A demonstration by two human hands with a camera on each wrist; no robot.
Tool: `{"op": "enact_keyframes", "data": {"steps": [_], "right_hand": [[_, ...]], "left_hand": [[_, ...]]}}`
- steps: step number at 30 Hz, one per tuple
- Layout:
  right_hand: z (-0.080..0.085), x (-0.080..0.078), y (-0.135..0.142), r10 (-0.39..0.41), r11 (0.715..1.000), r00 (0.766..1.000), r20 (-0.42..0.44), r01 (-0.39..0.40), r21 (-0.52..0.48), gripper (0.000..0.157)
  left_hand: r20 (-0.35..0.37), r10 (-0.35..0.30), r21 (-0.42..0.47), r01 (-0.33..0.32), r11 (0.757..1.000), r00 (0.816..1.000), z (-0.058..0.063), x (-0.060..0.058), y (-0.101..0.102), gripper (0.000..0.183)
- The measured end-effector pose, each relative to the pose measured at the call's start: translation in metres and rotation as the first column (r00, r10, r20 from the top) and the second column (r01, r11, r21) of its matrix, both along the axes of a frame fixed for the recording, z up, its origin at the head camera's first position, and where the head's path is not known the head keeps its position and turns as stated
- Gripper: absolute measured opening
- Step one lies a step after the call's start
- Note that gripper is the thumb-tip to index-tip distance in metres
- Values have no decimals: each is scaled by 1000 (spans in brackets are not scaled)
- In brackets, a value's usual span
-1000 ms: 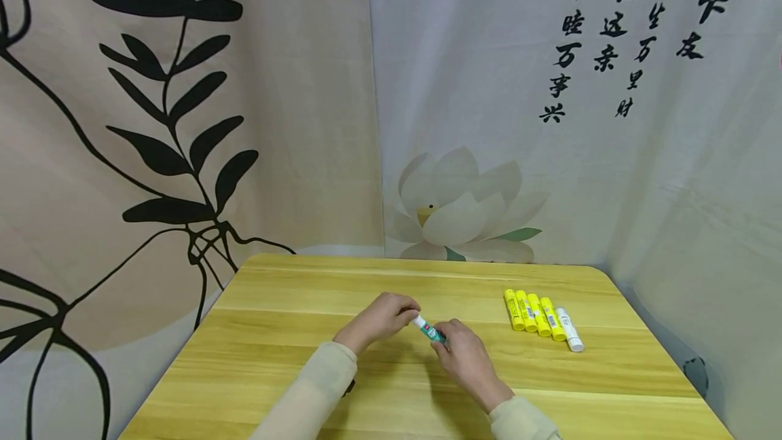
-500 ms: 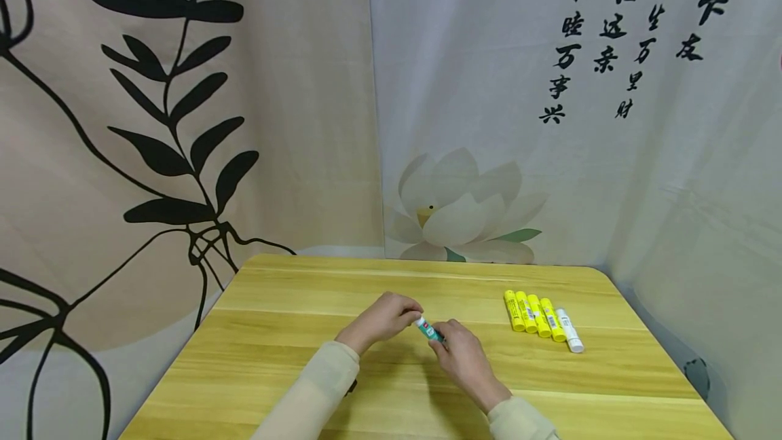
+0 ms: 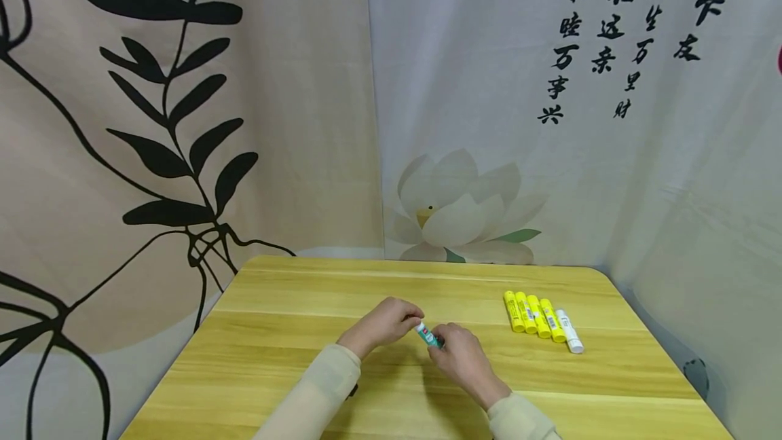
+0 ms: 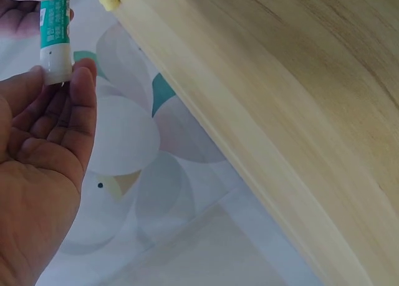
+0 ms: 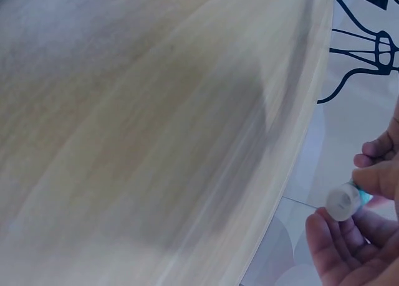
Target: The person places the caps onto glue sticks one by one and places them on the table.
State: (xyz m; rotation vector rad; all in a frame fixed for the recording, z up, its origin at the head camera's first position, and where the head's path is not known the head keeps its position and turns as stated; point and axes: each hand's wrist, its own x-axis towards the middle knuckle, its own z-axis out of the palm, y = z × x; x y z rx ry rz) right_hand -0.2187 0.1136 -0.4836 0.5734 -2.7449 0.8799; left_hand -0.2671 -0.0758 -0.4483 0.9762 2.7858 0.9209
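Note:
A green-and-white glue stick [image 3: 427, 336] is held slantwise between both hands over the table. My left hand [image 3: 386, 324] pinches its white upper end between thumb and fingers; in the left wrist view this white end [image 4: 57, 63] sits at the fingertips, below a green printed barrel [image 4: 55, 21]. The lower end is gripped by my right hand [image 3: 466, 357], whose fingers hide part of the barrel in the head view. From the right wrist, the round whitish end face [image 5: 341, 202] of the stick shows between the right thumb and fingers.
Several yellow glue sticks [image 3: 535, 316] lie side by side at the right of the wooden table [image 3: 293, 358]. A white glue stick [image 3: 569, 331] lies at the right end of their row. Printed cloth hangs behind the table's far edge.
Both hands keep their hold on the glue stick. The left hand has shifted slightly right and towards me, and less of the stick shows between the hands.

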Motion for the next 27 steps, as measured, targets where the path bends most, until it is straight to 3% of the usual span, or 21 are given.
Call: {"op": "enact_keyframes", "data": {"steps": [15,18,22,27], "right_hand": [[-3,-2,-1,7,1000,999,44,-8,25,13],[-4,-3,2,-9,1000,998,58,8,15,14],[-5,-6,6,-46,999,997,63,45,6,14],[-9,-10,13,-92,996,992,81,91,16,13]], "left_hand": [[-60,-31,-49,28,998,998,-2,1,-6,19],[-40,-21,-59,19,998,999,-2,2,-8,18],[-30,26,-128,-30,991,999,-5,2,-11,20],[-94,38,-241,-60,969,995,-11,1,-15,17]]}}
